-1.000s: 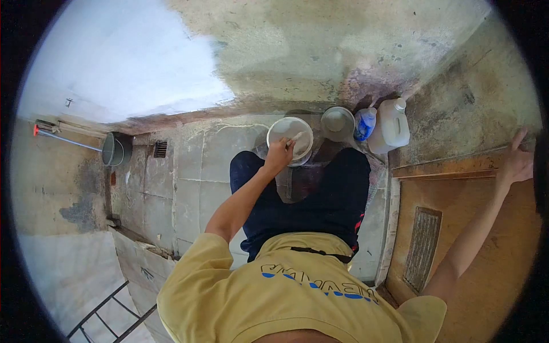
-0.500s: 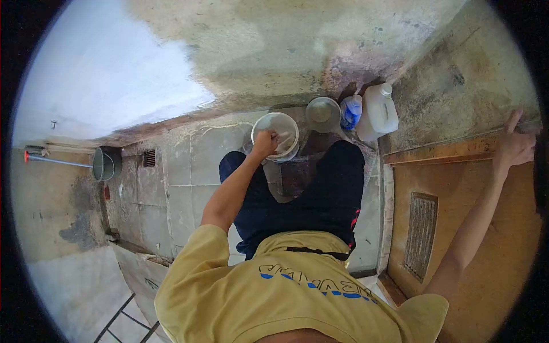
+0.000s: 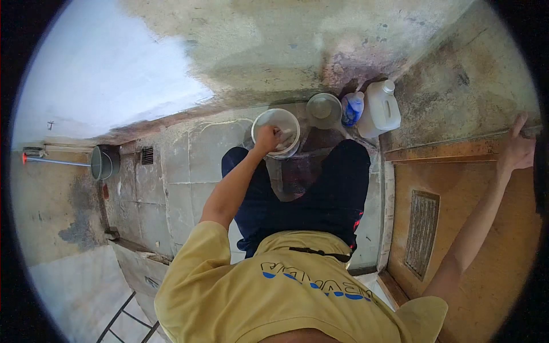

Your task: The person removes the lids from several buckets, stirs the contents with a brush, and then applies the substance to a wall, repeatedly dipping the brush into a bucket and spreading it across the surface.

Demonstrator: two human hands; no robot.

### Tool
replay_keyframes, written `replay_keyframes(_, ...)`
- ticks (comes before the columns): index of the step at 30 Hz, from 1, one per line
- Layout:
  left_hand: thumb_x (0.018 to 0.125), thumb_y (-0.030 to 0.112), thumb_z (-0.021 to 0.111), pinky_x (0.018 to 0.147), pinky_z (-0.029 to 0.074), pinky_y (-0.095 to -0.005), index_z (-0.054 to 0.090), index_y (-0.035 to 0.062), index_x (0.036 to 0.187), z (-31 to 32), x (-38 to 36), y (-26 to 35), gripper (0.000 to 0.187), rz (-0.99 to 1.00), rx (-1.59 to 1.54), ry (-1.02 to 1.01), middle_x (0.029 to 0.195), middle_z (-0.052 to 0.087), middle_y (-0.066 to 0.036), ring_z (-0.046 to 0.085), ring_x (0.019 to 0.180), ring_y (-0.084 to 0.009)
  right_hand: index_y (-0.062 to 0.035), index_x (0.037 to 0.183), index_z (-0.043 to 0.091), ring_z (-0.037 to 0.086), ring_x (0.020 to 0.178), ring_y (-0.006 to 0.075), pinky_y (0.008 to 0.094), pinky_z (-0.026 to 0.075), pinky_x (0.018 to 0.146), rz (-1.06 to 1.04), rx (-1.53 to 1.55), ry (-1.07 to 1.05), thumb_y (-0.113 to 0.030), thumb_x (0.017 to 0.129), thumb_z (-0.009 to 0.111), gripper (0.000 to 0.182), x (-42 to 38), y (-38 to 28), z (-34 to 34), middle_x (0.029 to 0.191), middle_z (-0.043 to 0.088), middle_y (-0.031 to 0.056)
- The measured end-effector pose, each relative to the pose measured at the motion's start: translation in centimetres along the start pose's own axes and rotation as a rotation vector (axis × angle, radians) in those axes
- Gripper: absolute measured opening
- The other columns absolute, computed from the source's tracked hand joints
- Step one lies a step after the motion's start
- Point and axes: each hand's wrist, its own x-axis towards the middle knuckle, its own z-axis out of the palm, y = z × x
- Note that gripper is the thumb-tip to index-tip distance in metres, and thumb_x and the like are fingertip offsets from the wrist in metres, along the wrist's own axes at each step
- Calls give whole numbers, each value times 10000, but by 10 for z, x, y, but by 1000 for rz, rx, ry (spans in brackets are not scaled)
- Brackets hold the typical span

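My left hand (image 3: 267,139) is closed, with its fingers bent, over the mouth of a white bucket (image 3: 254,132). What it holds, if anything, is too small to make out. The bucket stands on the floor in front of my knees and has pale, cloudy contents. Far to the right, my right hand (image 3: 517,150) grips the end of the wooden door frame (image 3: 446,151), its thumb stretched up against the wall. Its other fingers are partly hidden at the dark edge of the view.
A smaller pale bucket (image 3: 325,111), a blue-and-white bottle (image 3: 353,108) and a white jug (image 3: 381,110) stand along the stained wall (image 3: 269,51). At the right is a wooden door (image 3: 474,197) with a vent. A dark bucket (image 3: 105,163) sits at the far left near a blue-handled stick (image 3: 60,162).
My left hand has shifted slightly at the bucket's mouth, its fingers turning a little. My right hand stays at the door frame. The view has shifted slightly.
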Motion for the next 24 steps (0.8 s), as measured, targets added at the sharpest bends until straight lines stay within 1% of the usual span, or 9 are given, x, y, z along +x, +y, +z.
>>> replay_keyframes(4,777,102,615,709,515,-492,689,-37,849,7,-4,-5,173,27,100,7,767,651,-259,645,757,-432,64,1039,663,640,899,353,441,476,796,53,-44,-64,-595,829,648,691,-1,-2,-4,992,673,236)
replay_keyframes(9,809,117,618,681,523,-472,692,-31,862,-13,-13,0,174,-18,-14,132,770,655,-254,651,729,-421,69,1045,654,636,916,364,462,473,819,293,-206,-471,-600,823,651,706,3,-14,-17,988,666,248)
replay_keyframes(11,822,126,623,659,527,-456,692,-30,862,-21,-19,-2,175,-58,-28,211,772,654,-254,656,720,-412,58,1074,644,612,976,385,500,444,863,-132,-54,158,-611,827,639,714,15,-9,-21,1022,659,248)
replay_keyframes(14,841,153,643,620,526,-393,698,-23,855,-48,-30,4,185,-126,-161,332,740,683,-200,681,667,-334,47,1098,640,592,1011,406,519,417,897,67,1,-32,-611,833,631,709,-7,2,3,1036,655,239)
replay_keyframes(17,867,176,649,584,507,-323,698,-29,849,-69,-43,0,212,-350,-525,400,726,693,-129,673,620,-235,30,1104,643,588,1010,413,520,412,905,2,38,30,-602,839,631,685,0,-2,-6,1070,641,234)
replay_keyframes(19,903,155,628,595,490,-274,662,-20,880,-82,-51,-6,180,-552,-1004,486,789,679,-103,633,645,-171,22,1128,629,584,1021,404,515,411,908,-48,14,72,-590,840,640,677,4,-1,-9,1073,642,221)
replay_keyframes(20,903,155,628,595,490,-274,662,-20,880,-89,-54,-8,180,-544,-1006,494,789,679,-103,633,645,-171,15,1152,615,581,1033,395,510,410,911,-101,-12,107,-579,840,648,671,6,-1,-10,1076,642,209)
replay_keyframes(22,925,117,607,616,481,-259,610,0,907,-98,-58,-17,118,-530,-1459,432,835,661,-125,614,688,-173,9,1181,591,571,1052,378,505,412,909,-68,-18,148,-542,842,669,651,22,-27,-44,1106,631,205)
replay_keyframes(24,929,110,603,625,479,-262,599,11,908,-116,-57,0,102,-509,-1539,454,834,646,-112,605,705,-170,4,1210,567,562,1071,361,501,415,906,-23,-23,197,-504,843,691,638,29,-37,-57,1136,621,201)
